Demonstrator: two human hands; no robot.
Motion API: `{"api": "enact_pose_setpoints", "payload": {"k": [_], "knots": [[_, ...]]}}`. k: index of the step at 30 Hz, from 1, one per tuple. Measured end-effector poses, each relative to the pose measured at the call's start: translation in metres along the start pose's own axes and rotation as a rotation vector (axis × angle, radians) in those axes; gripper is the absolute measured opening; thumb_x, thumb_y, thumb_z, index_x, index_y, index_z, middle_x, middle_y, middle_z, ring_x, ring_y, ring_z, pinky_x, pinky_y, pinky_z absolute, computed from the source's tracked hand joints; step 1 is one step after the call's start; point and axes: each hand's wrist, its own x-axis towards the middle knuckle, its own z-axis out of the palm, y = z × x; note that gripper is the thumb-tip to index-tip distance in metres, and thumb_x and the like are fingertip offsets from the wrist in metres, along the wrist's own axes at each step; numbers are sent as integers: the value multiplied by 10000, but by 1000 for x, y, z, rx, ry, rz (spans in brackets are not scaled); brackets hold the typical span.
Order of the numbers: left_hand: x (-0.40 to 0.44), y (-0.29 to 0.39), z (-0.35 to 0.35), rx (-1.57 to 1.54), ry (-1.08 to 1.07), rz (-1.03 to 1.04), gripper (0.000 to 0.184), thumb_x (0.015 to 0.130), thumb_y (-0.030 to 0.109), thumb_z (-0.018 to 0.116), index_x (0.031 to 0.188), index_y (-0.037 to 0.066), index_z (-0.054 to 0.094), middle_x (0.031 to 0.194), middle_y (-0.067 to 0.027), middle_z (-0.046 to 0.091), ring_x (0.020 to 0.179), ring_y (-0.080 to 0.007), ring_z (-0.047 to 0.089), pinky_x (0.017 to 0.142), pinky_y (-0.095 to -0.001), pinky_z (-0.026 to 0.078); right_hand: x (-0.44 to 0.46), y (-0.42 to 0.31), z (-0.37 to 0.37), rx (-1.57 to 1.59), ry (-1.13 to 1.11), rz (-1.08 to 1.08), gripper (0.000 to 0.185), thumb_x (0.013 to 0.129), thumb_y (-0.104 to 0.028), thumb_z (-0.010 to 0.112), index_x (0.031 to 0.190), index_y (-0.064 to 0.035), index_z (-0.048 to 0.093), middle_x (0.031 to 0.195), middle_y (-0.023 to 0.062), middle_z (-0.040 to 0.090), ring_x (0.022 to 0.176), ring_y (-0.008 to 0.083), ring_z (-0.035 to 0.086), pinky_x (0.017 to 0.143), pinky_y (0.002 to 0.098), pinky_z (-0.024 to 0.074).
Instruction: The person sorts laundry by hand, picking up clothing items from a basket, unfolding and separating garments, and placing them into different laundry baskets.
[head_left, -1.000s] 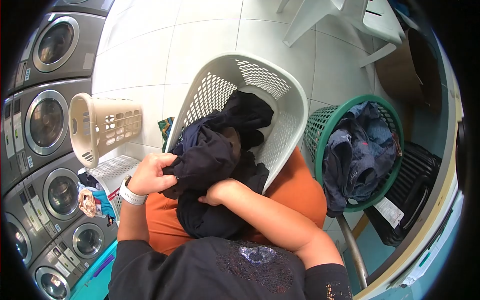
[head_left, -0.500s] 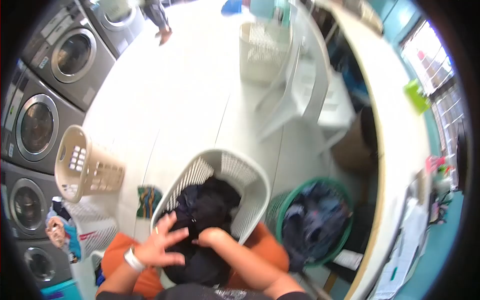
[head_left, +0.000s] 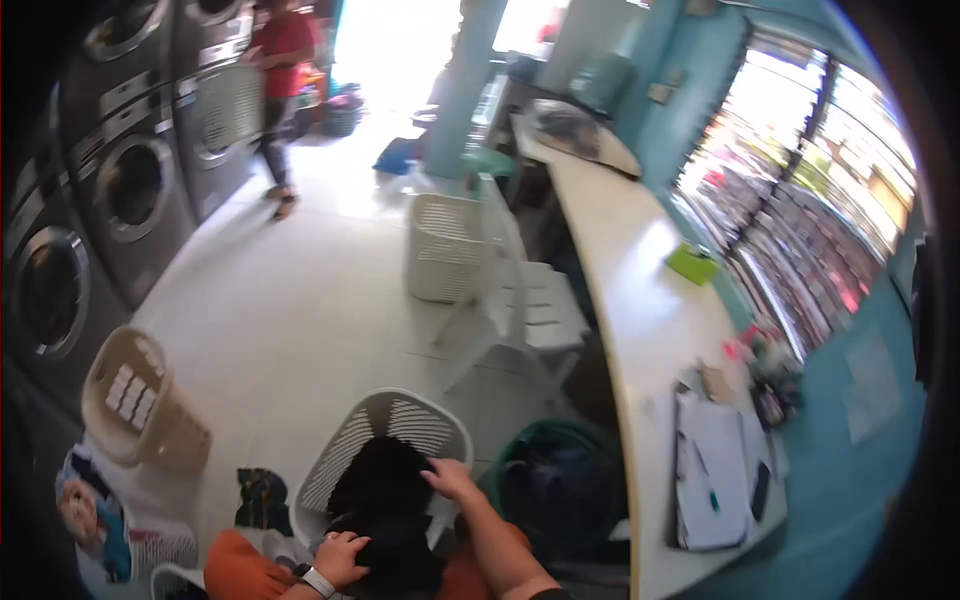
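Note:
Dark clothes (head_left: 385, 480) lie bunched in a pale perforated basket (head_left: 445, 417) and hang over its near edge onto the lap. My left hand (head_left: 342, 558), with a white watch on its wrist, rests at the cloth near the lap, its fingers bent against the dark fabric. At the right edge of the pile, my right hand (head_left: 450, 478) has its thumb and fingers closed at the black cloth. Right of that basket stands a green basket (head_left: 520, 440) full of dark blue clothes.
A beige basket (head_left: 180, 435) and a basket of mixed clothes (head_left: 95, 515) are at left. Ahead are a white chair (head_left: 545, 305) and another basket (head_left: 440, 250). A counter (head_left: 620, 230) runs along the right. Far off, a person (head_left: 283, 90) holds a basket near the machines.
The view has tilted up toward the room. My left hand, spread over the clothes half a second ago, is now lower against the cloth. My right hand has moved to the pile's right side.

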Motion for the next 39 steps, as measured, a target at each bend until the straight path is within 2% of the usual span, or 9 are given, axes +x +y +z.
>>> {"api": "enact_pose_setpoints", "payload": {"k": [4, 11, 15, 19, 22, 28, 30, 33, 39], "knots": [[12, -2, 8, -44, 120, -95, 507, 532, 231, 722, 1013, 91, 645, 913, -108, 596, 864, -336, 568, 799, -411, 465, -75, -40, -5, 127, 285, 246, 750, 800, -443, 600, 1384, -81, 298, 1452, 261, 131, 1329, 449, 164, 1081, 456, 210], [25, -14, 2, -394, 463, -147, 541, 562, 146, 725, 1077, 26, 614, 986, -183, 572, 927, -316, 572, 827, -369, 459, -124, -17, 43, 439, 197, 342, 912, 772, -439, 647, 1418, -35, 147, 1426, 355, -10, 1334, 483, 105, 1082, 450, 204], [11, 20, -20, -327, 568, 19, 827, 591, 382, 801, 1287, 91, 462, 1340, -174, 379, 1226, -350, 379, 1024, -467, 278, -132, -39, 0, 361, -2, 136, 793, 792, -442, 639, 1404, -102, 267, 1433, 339, -40, 1338, 471, 110, 1078, 439, 230], [-3, 9, 6, -33, 328, 279, 798, 609, 489, 764, 1230, 62, 503, 1256, -195, 480, 1176, -364, 434, 1025, -475, 293, -126, -63, -140, 229, 313, -139, 579, 790, -409, 651, 1266, -119, 492, 1419, 350, 100, 1339, 463, 126, 1082, 474, 197], [-20, -2, 50, -63, -232, 177, 660, 715, 605, 619, 1152, 112, 575, 1078, -136, 619, 1030, -307, 568, 939, -451, 386, -148, -82, -254, -184, 644, 78, 508, 765, -364, 657, 1213, -164, 526, 1394, 175, 320, 1287, 427, 274, 992, 587, 291], [-28, 9, 57, 282, -232, 62, 457, 816, 548, 540, 1087, 195, 643, 979, -76, 665, 951, -301, 613, 823, -381, 463, -152, 15, -309, -412, 559, 441, 619, 789, -342, 628, 1321, -119, 402, 1425, 180, 285, 1341, 339, 230, 1035, 525, 268], [-20, -3, 48, -184, -278, -22, 353, 852, 473, 540, 969, 178, 695, 897, -71, 684, 867, -274, 649, 761, -384, 490, -155, 35, -300, -480, 423, 432, 687, 782, -312, 638, 1365, -110, 338, 1443, 174, 254, 1349, 327, 219, 1046, 516, 256], [13, -22, 15, -784, 304, -89, 209, 874, 215, 591, 891, 16, 655, 709, -50, 634, 597, -109, 599, 555, -256, 497, -160, 36, -293, -568, 470, 341, 844, 742, -164, 665, 1432, -111, 182, 1473, 155, 201, 1365, 307, 193, 1077, 483, 216], [65, -176, -45, -1233, 1086, -599, 278, 926, 319, 489, 904, 59, 587, 648, -10, 542, 505, -92, 493, 456, -224, 418, -155, 46, -302, -489, 500, 284, 787, 706, -29, 563, 1416, -111, 231, 1454, 143, 252, 1358, 292, 216, 1073, 475, 223]]}}
